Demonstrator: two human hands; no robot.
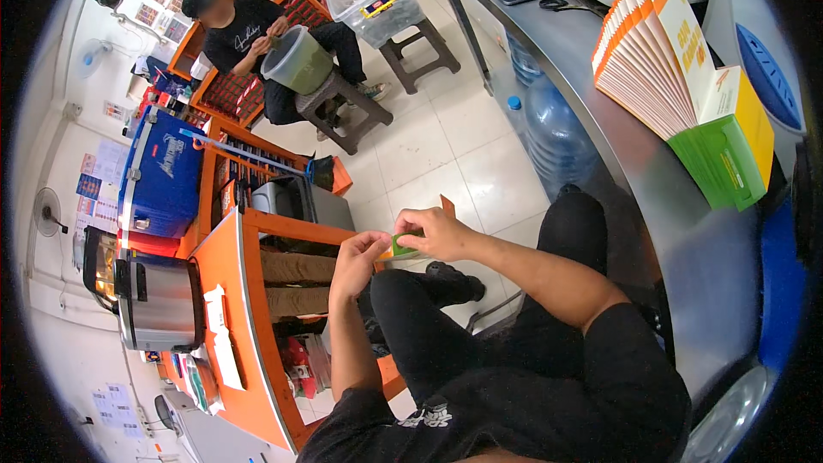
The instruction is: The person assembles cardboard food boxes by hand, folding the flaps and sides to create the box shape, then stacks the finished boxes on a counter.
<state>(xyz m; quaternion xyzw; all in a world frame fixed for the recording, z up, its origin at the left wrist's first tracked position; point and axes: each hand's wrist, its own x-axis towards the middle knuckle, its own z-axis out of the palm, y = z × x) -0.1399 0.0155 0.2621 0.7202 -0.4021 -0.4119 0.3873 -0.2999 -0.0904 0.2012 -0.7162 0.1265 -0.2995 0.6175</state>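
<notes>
Shirt, hands, green piece — counter, orange table

Bright, whitish light fills the room around me, seemingly from above. Pale floor tiles gleam; the steel tabletop carries a hazy sheen, with deep shadow underneath. Straight edges curve toward a black, blue-tinged circular rim. The left hand and right hand look crisp; papers on the left wall blur.

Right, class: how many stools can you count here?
2: one stool under the round tub, another stool under the rectangular bin. Others may be hidden from view.
</notes>
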